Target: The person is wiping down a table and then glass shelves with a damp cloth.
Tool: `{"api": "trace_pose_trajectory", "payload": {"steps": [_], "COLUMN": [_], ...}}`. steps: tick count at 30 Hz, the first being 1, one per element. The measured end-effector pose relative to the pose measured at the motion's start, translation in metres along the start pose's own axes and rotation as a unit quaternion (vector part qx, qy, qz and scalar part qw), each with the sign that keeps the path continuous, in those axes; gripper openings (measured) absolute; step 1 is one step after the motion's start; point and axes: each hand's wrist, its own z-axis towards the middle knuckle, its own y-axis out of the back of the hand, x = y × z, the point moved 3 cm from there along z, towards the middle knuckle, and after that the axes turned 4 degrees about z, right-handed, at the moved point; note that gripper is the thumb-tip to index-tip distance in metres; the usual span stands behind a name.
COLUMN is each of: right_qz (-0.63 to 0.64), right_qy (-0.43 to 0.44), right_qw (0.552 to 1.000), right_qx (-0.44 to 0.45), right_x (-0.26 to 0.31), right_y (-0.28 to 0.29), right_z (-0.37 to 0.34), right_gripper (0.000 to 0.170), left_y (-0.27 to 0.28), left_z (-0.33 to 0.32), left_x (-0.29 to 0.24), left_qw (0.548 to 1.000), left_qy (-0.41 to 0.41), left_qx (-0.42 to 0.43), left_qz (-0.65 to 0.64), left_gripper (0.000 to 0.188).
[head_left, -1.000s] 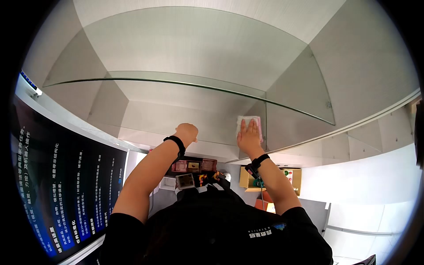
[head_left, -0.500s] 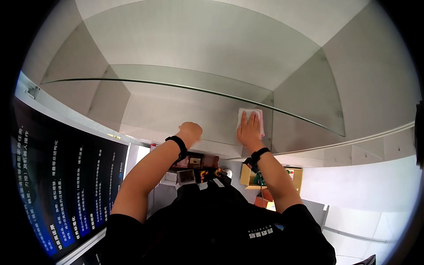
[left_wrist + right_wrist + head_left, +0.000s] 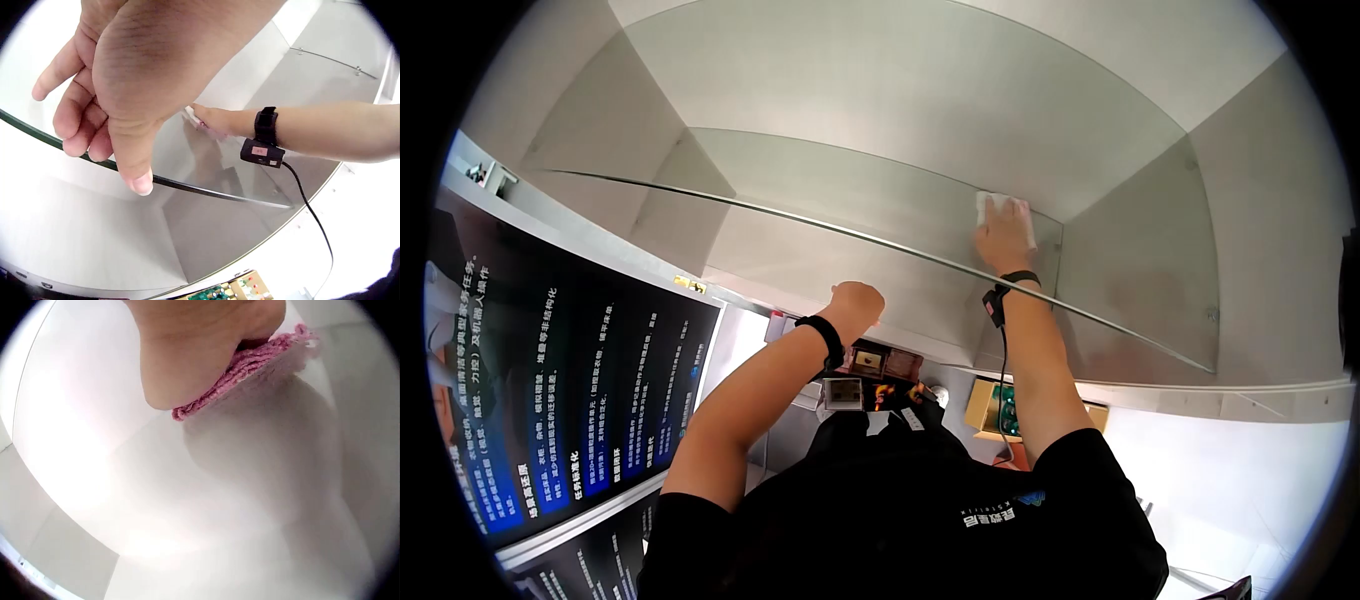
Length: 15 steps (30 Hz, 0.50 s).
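My right hand [image 3: 1004, 243] lies with its fingers extended over a folded pink-and-white cloth [image 3: 984, 206], inside the pale cabinet near its right end. In the head view both overlap the glass shelf [image 3: 870, 175]. The right wrist view shows the cloth's fuzzy pink edge [image 3: 244, 370] under the heel of the hand, with a soft reflection on the pale surface beneath. My left hand [image 3: 858, 304] hovers near the cabinet's lower front, holding nothing. Loosely bent fingers [image 3: 78, 112] show in the left wrist view, overlapping the shelf's dark edge there.
The shelf's front edge [image 3: 830, 232] runs slanting across the cabinet. A large dark screen [image 3: 590, 380] with white text stands at the left. Below are a cardboard box [image 3: 980, 405] with green items and several small boxes. A cable hangs from my right wrist device [image 3: 262, 152].
My right hand has slid the cloth farther into the cabinet and to the right, now overlapping the glass. The left hand has shifted slightly right in view, and the head view has tilted.
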Motion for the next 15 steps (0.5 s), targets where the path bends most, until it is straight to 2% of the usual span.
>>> {"api": "trace_pose_trajectory", "payload": {"steps": [1, 3, 7, 9, 11, 15], "right_qz": [0.003, 0.032, 0.051, 0.040, 0.042, 0.004], "right_qy": [0.004, -0.045, -0.040, -0.071, -0.060, -0.028], "right_qw": [1.000, 0.998, 0.997, 0.994, 0.996, 0.998], "right_qx": [0.000, 0.011, 0.033, 0.076, 0.058, 0.061], "right_x": [0.000, -0.004, -0.007, -0.004, -0.001, 0.003], "right_y": [-0.003, -0.012, -0.007, -0.004, -0.002, 0.002], "right_z": [0.004, 0.006, 0.006, 0.007, 0.004, -0.009], "right_gripper": [0.059, 0.060, 0.061, 0.061, 0.060, 0.061], "left_y": [0.000, 0.000, 0.001, 0.006, 0.008, 0.007], "left_z": [-0.001, -0.001, -0.001, 0.000, 0.002, 0.000], "left_x": [0.000, 0.000, 0.000, -0.001, -0.002, 0.000], "left_qw": [1.000, 1.000, 1.000, 1.000, 0.999, 1.000], "left_qy": [-0.007, -0.012, 0.003, 0.001, 0.023, 0.004], "left_qx": [-0.012, -0.023, -0.008, -0.017, 0.026, 0.009], "left_qz": [-0.002, -0.006, -0.006, -0.005, -0.003, 0.001], "left_gripper": [0.029, 0.029, 0.031, 0.031, 0.033, 0.034]}}
